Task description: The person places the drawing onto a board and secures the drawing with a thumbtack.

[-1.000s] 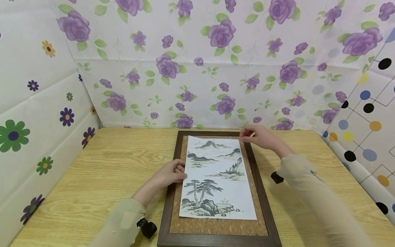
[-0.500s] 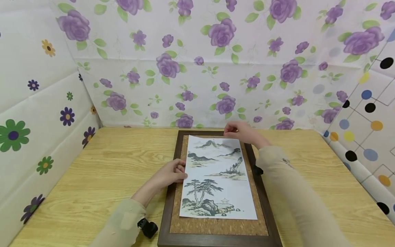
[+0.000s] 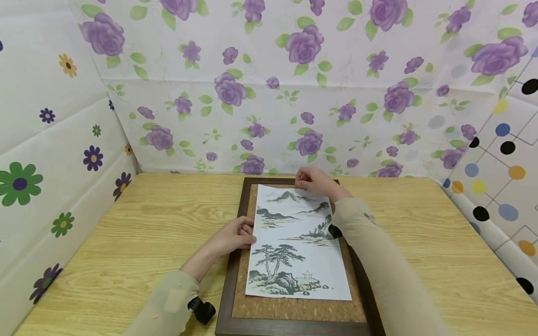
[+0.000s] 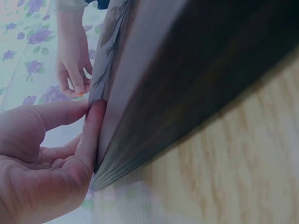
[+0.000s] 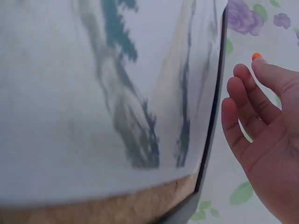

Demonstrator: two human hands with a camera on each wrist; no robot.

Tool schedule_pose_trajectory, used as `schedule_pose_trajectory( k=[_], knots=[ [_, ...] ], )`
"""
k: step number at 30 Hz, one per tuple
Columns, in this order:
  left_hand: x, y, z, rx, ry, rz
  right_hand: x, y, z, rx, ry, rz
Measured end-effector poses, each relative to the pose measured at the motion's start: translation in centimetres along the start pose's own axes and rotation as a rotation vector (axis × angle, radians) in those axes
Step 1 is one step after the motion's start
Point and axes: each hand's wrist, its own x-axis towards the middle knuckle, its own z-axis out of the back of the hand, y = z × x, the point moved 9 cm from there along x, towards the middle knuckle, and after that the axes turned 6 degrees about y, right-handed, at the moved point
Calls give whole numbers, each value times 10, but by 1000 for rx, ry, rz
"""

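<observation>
A white paper print (image 3: 294, 233) with an ink landscape of mountains and pine trees lies on a cork board (image 3: 298, 309) in a dark brown frame (image 3: 294, 325). At the paper's left edge, my left hand (image 3: 231, 234) pinches the margin, thumb and finger meeting there in the left wrist view. Over the middle of the top edge is my right hand (image 3: 318, 182), fingers curled toward the thumb. Its thumb and fingertips hold a small orange round-ended thing (image 5: 256, 56), perhaps a pin head; most of it is hidden.
The framed board lies on a wood-grain table (image 3: 176, 219). Its far end comes close to a flowered cloth wall (image 3: 269, 121). Patterned cloth also hangs at left and right. A black wrist camera (image 3: 201, 310) sits under the left sleeve.
From the paper's top right corner, my right hand has moved left to the middle of the top edge, its sleeve now crossing the frame's right side. My left hand stays in place.
</observation>
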Motion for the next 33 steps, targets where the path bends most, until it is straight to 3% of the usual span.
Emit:
schedule_pose_trajectory(
  k=[18, 33],
  knots=[
    [-3, -2, -1, -4, 8, -9, 7, -11, -21, -14, 51, -96],
    [0, -1, -1, 16, -6, -14, 11, 2, -28, -158, 128, -82]
  ],
)
